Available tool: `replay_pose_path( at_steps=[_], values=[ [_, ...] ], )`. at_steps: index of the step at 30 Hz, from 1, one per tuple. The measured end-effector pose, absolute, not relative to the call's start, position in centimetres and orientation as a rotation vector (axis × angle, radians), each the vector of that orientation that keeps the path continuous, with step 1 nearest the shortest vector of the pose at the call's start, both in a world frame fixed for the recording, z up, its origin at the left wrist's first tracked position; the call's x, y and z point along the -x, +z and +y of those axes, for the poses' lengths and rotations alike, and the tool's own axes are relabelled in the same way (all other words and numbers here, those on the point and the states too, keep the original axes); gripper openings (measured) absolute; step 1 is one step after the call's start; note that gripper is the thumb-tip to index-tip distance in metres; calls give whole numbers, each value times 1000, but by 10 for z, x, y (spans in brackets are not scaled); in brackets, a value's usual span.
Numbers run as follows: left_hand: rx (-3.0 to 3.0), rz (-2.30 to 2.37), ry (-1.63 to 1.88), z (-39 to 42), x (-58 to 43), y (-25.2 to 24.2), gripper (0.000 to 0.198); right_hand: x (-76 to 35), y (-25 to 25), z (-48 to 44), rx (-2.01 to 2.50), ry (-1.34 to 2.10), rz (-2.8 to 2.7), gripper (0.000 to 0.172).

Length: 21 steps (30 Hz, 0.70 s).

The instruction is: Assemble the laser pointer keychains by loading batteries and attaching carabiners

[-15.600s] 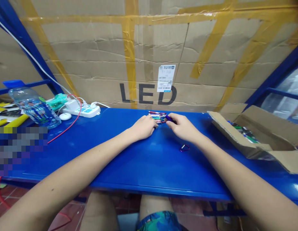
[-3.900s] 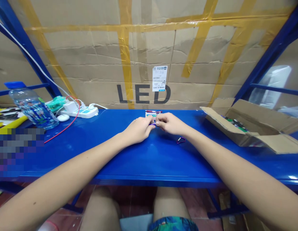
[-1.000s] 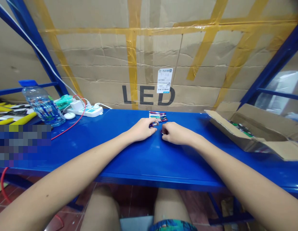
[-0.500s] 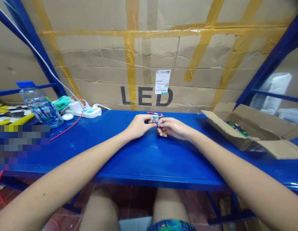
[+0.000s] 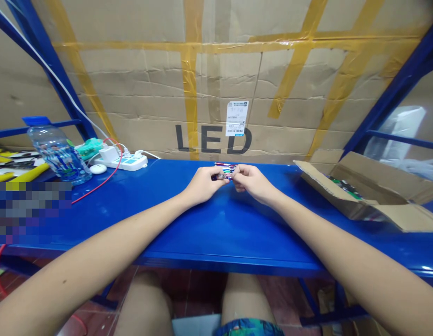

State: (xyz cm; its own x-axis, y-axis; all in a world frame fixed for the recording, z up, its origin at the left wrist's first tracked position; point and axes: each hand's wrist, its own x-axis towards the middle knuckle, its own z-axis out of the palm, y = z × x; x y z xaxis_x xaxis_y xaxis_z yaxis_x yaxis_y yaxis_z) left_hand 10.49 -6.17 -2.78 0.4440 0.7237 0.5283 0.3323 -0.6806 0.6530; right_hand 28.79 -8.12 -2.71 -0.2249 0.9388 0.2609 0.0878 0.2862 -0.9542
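Observation:
My left hand is closed around a slim dark pen with a shiny metallic end, mostly hidden by the fingers. Close against it, my right hand has thumb and index finger pinched together near the pen's right end; whether something small sits in that pinch is too blurred to see. Just beyond both hands, several slim coloured pens in red, green and blue lie side by side on the blue table, partly covered by my hands.
At right stands an open cardboard box with green and black items inside. A water bottle, a white power strip and a red cable occupy the left. Behind the table rises a taped cardboard wall.
My right hand has turned and risen slightly, its fingers curling in more. My left hand stays in nearly the same place with the pen.

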Motion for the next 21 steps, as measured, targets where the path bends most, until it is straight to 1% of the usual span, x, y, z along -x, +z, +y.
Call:
replay_pose_path(
  at_steps=[6, 11, 14, 18, 21],
  values=[
    [-2261, 909, 1142, -63, -107, -29, 25, -286, -29, -80, 1102, 645, -1788, 12],
    [-2188, 909, 1112, -61, -108, -29, 20, -288, -23, -83, 1152, 389, -1884, 12],
    [-2147, 867, 1063, -62, -109, -30, 20, -293, -18, -86, 1193, 235, -1941, 13],
    [-2215, 904, 1057, -68, -110, -27, 11, -298, -14, -89, 1174, 88, -2037, 16],
    [-2260, 937, 1073, -71, -111, -25, 12, -297, -15, -90, 1149, -16, -2120, 15]
  ],
)
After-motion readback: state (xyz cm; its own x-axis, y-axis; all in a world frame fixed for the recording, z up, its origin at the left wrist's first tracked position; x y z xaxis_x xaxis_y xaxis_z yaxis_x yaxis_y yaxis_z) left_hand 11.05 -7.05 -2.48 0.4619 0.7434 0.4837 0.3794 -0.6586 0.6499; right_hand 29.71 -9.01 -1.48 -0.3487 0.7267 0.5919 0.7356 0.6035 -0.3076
